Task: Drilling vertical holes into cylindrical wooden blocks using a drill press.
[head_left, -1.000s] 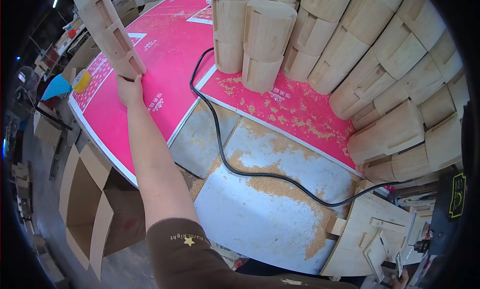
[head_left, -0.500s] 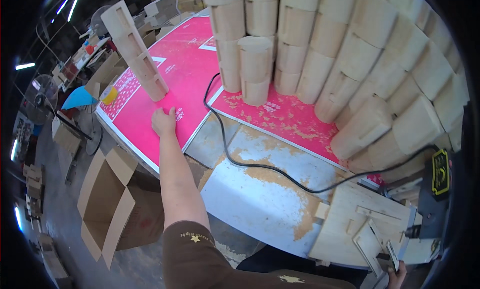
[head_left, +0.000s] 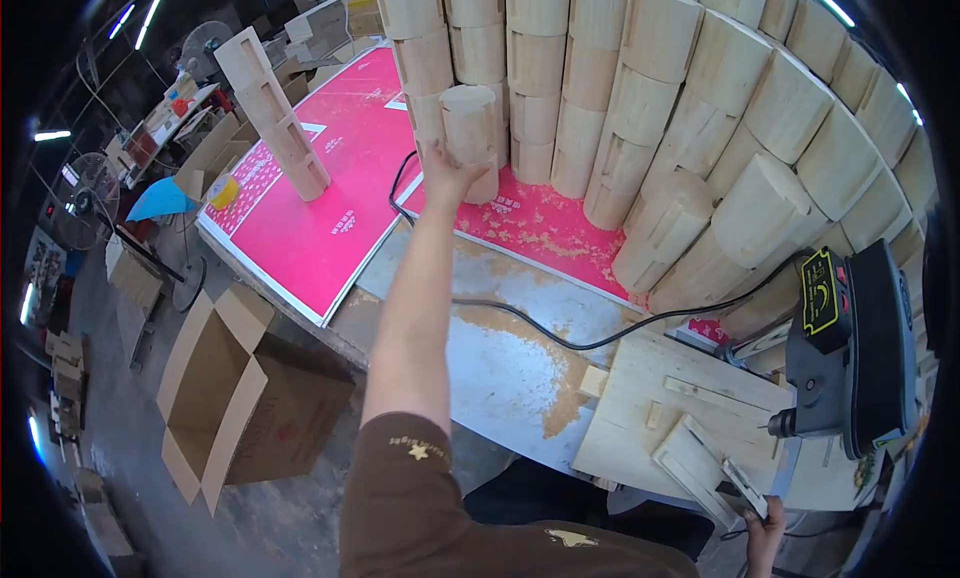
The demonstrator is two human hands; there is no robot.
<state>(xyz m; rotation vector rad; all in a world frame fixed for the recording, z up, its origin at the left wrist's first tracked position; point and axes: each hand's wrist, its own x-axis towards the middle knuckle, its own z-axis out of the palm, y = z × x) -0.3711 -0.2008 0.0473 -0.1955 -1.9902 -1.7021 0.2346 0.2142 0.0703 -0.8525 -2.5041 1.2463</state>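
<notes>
My left hand (head_left: 450, 181) is at the front of a short stack of pale wooden cylinders (head_left: 470, 123), with its fingers on the left side and its thumb across the lower piece. Taller stacks of the same slotted cylinders (head_left: 535, 98) rise behind it. At the lower right, my right hand (head_left: 765, 536) is closed on a dark piece with a pale, narrow strip (head_left: 740, 483), beside a wooden jig (head_left: 690, 458) on a board. Its exact kind is unclear. Over the board stands a dark drill press (head_left: 845, 348) with its chuck (head_left: 783, 423).
A lone cylinder stack (head_left: 285, 133) stands on the pink sheet (head_left: 345, 233), near a yellow tape roll (head_left: 222, 191). A black cable (head_left: 560, 340) crosses the sawdust-strewn table (head_left: 500, 378). An open cardboard box (head_left: 285, 423) sits at the left, with a fan (head_left: 90, 193) beyond.
My left hand has moved right from the pink sheet near the lone stack to the short stack of cylinders. The view has swung slightly right. My right hand stays by the jig.
</notes>
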